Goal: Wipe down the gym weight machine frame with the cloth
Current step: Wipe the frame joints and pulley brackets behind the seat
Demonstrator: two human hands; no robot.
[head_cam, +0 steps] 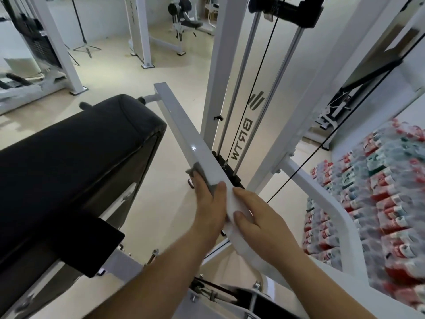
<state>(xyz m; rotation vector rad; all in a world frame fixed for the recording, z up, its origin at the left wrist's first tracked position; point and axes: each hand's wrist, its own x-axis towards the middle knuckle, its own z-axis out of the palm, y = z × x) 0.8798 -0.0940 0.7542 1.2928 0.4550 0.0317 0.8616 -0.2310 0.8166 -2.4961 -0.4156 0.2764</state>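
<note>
A white sloping frame bar (184, 125) of the weight machine runs from the centre down toward me. My left hand (208, 203) holds a grey cloth (195, 168) against the bar's left side, with the thumb over the top face. The cloth peeks out above the fingers and under the thumb. Just below it, my right hand (259, 217) grips the same bar from the right, thumb lying on top and fingers wrapped behind the far edge.
A black padded seat (69, 162) lies close on the left. Behind the bar rise the white upright with guide rods (232, 88) and a black cable (257, 72). Packs of bottled drinks (377, 192) are stacked at right. Other machines stand at the back left.
</note>
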